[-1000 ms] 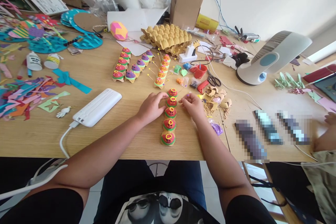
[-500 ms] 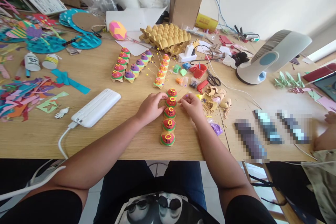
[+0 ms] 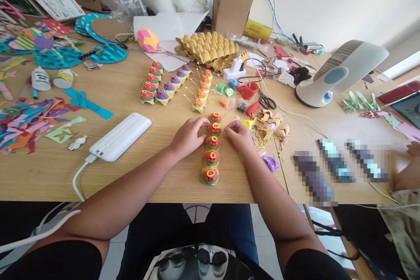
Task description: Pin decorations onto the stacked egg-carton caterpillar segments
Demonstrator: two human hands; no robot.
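A strip of several egg-carton cups painted red, green and yellow lies in a line on the wooden table right before me. My left hand has its fingers curled against the left side of the strip near its far end. My right hand is pinched at the right side of the same cups, on something too small to make out, perhaps a pin.
Three more painted carton strips with pins lie further back, before an egg tray. A white power bank with cable lies left, a desk fan right. Paper scraps cover the left; another person's hand is at the right edge.
Both hands stay at the far end of the strip; the fingers shift only slightly. The view has dropped a little.
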